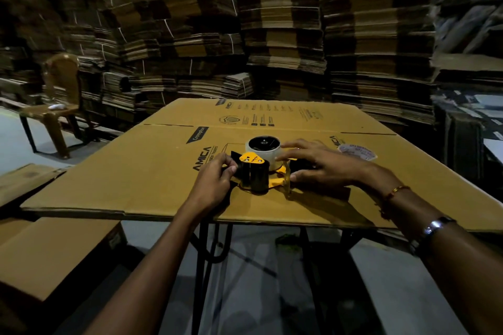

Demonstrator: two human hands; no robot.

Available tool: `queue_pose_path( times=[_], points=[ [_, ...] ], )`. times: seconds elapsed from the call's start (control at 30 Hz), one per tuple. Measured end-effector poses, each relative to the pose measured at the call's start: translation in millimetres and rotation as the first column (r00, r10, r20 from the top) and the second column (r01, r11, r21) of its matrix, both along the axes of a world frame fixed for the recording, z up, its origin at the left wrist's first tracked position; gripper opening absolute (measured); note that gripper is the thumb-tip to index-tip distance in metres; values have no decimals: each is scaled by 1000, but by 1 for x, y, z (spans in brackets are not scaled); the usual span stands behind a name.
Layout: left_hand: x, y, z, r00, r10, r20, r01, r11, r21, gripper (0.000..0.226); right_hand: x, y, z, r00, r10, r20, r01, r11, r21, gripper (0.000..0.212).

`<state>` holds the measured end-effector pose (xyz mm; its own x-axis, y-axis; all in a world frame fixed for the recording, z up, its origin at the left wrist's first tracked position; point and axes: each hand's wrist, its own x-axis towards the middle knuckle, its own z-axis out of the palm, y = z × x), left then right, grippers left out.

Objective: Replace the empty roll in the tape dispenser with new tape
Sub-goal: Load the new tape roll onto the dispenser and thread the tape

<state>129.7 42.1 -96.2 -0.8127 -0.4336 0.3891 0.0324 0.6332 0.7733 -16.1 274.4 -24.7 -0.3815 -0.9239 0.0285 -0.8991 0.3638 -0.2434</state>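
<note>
- Head view looks down on a surface [136, 185] covered by a flattened printed cardboard sheet, with both hands working near its middle, somewhat toward the near edge.
- The tape dispenser [254, 174], yellow and black, lies on its side on the cardboard, between the two hands.
- A tape roll [263, 146] sits on the dispenser's hub at the far end, its open dark core facing up and its pale band of tape visible around the outside.
- The left hand [215, 181] comes in from the near-left; its fingers are curled and its thumb and fingertips grip the black front part of the dispenser at that side.
- The right hand [321, 164] comes in from the near-right with its fingers mostly extended and spread; the upper fingertips reach to the side of the tape roll, and the thumb lies low against the dispenser's yellow frame by the handle. Whether the fingertips actually touch the roll cannot be told for sure.
- The right wrist carries a thin orange thread band [397, 190] and, further up the forearm, a metal bracelet [435, 226].
- A round pale printed disc [357, 152] lies flat on the cardboard just beyond the right hand, toward the far-right corner.
- Past the far edge, tall stacks of flattened cartons [272, 22] fill the background.
- A brown plastic chair [58, 100] stands off the far-left corner with a small white object on its seat.
- A closed carton [54, 250] sits below the near-left corner.
</note>
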Motion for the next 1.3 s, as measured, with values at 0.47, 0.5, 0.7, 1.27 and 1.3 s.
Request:
queue_pose_path(
  times=[0.47,0.5,0.7,1.27,1.3],
  points=[
    [-1,2,2,1000,10,2,-10,1000,-4,9,8,-19,-3,999,-46,30,46,999,-13,33],
    [-1,2,1,1000,9,2,-9,1000,-1,9,9,-21,-5,998,-61,23,62,998,-30,31],
    [-3,-1,-1,1000,-15,-11,15,1000,20,10,15,-23,-12,995,-88,-57,82,992,-95,21],
    [3,-18,7,970,-237,-54,224,788,573,9,7,-2,-9,940,-340,3,340,939,-42,80],
    [3,-18,7,971,-233,-52,220,790,572,10,6,-4,-8,939,-342,15,342,940,4,79]
  ],
)
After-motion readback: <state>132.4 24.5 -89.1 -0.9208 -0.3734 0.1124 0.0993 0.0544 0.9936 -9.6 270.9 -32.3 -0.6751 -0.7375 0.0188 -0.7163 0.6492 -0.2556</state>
